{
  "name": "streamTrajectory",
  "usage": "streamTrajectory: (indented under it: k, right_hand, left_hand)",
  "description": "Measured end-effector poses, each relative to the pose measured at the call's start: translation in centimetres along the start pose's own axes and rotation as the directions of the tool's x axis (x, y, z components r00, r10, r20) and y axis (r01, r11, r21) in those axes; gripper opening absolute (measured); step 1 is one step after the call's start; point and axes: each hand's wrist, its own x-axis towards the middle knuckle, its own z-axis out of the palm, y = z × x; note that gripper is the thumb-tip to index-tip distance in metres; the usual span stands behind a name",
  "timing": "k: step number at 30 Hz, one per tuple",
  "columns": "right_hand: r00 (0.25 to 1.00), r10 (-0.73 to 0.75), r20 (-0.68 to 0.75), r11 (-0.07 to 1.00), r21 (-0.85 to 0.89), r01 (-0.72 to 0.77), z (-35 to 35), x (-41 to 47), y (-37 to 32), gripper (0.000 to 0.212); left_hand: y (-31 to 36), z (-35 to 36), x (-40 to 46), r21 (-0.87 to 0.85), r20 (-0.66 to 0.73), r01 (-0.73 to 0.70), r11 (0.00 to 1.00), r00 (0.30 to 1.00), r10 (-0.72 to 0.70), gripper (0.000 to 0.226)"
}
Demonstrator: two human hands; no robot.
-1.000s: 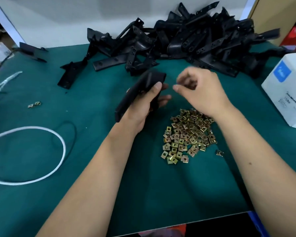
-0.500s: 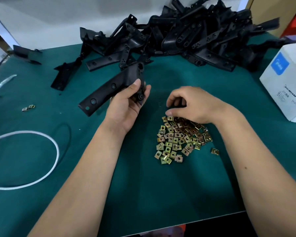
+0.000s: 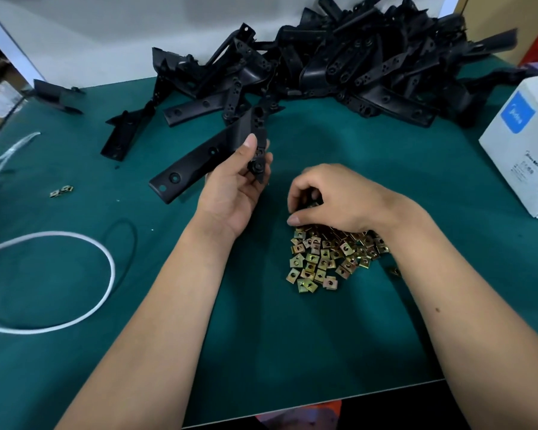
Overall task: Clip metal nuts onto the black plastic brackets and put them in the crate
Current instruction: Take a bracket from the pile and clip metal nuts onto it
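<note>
The left hand held one black bracket above the green counter, its grip curled round the near end. The right hand rested on the heap of metal nuts, fingers curled (whether its grip had pinched one, I cannot tell). More brackets lay piled behind.

- We see open green counter between our forearms.
- Heaped brackets block the back; a white box walls the right.
</note>
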Motion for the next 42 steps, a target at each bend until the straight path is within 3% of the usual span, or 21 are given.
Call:
streamTrajectory:
  k: [5, 7, 10, 13, 18, 25, 30, 36, 40, 42]
  right_hand:
    - [0.995, -0.005, -0.100, 1.000, 0.021, 0.007, 0.6, 0.4, -0.2, 0.017]
    - [0.974, 0.020, -0.228, 0.982, 0.186, 0.023, 0.7, 0.5, -0.4, 0.012]
    - [0.915, 0.105, -0.391, 0.797, 0.583, 0.158, 1.0, 0.7, -0.8, 0.007]
    - [0.881, 0.156, -0.447, 0.661, 0.710, 0.244, 1.5, 0.8, -1.3, 0.007]
    - [0.902, 0.142, -0.407, 0.710, 0.677, 0.194, 1.9, 0.7, -1.2, 0.029]
    - [0.930, 0.088, -0.357, 0.807, 0.573, 0.144, 1.9, 0.8, -1.2, 0.009]
    - [0.908, 0.099, -0.408, 0.873, 0.473, 0.117, 2.2, 1.0, -0.9, 0.012]
    - [0.938, 0.162, -0.306, 0.851, 0.525, 0.024, 2.3, 1.0, -0.5, 0.012]
    - [0.930, 0.130, -0.343, 0.913, 0.407, 0.023, 2.6, 1.0, -0.7, 0.017]
    - [0.912, 0.157, -0.379, 0.871, 0.488, 0.053, 2.6, 1.1, -0.8, 0.017]
  left_hand:
    - [0.1, 0.0, 0.0, 0.029, -0.031, 0.005, 1.000, 1.000, -0.004, 0.010]
    - [0.2, 0.0, 0.1, 0.044, -0.023, 0.009, 0.999, 1.000, -0.008, 0.018]
    - [0.1, 0.0, 0.0, 0.050, 0.006, 0.016, 0.999, 1.000, -0.017, 0.020]
    - [-0.1, -0.1, -0.2, 0.019, 0.044, 0.036, 0.999, 0.998, -0.037, 0.015]
    - [0.0, -0.1, -0.3, -0.011, 0.027, 0.042, 0.999, 0.999, -0.041, 0.017]
    - [0.2, -0.2, 0.0, -0.062, -0.027, 0.024, 0.998, 0.999, -0.026, 0.011]
    - [0.2, -0.1, 0.1, -0.061, -0.023, 0.030, 0.998, 0.999, -0.031, 0.017]
    - [0.2, -0.1, -0.1, -0.081, -0.018, 0.039, 0.996, 0.999, -0.041, 0.012]
    - [0.2, -0.1, -0.2, -0.068, -0.017, 0.038, 0.997, 0.999, -0.039, 0.013]
    - [0.2, -0.1, -0.2, -0.060, -0.020, 0.037, 0.998, 0.999, -0.038, 0.015]
